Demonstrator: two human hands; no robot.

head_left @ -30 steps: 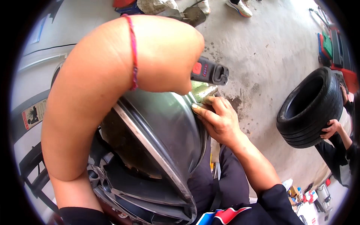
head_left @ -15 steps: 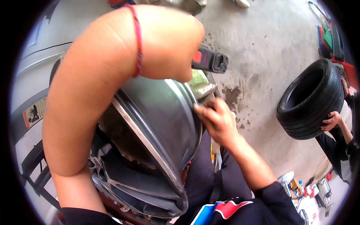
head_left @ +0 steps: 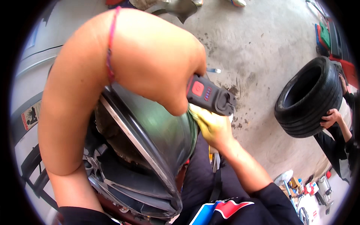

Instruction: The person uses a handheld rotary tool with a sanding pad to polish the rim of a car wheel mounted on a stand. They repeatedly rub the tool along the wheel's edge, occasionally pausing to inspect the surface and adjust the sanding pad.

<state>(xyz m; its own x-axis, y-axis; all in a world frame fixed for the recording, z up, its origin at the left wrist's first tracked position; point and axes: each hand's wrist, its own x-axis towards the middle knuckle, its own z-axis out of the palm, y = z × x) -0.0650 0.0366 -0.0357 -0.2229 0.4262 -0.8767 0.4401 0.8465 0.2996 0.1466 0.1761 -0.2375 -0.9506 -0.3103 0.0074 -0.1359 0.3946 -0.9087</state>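
My left hand (head_left: 161, 63), with a thin red cord round its wrist, is closed round a black work light (head_left: 212, 95) with a red button. A greenish-yellow glow falls on the wheel rim below it. This bare metal wheel rim (head_left: 150, 123) lies tilted before me, its spokes toward the lower left. At the rim's right edge, my right hand (head_left: 215, 129) has its fingers bent and drawn together. Its fingertips are partly behind the work light, so whether they pinch anything cannot be made out.
On the right, another person's hands (head_left: 330, 118) hold a black tyre (head_left: 305, 99) above the concrete floor (head_left: 258, 48). Boxes and tools (head_left: 300, 187) lie at the lower right. A dark metal frame (head_left: 32, 168) stands on the left.
My left hand has brought the work light down and nearer my right hand, and its glow now reaches those fingers. My right hand stays at the rim's edge, slightly lower.
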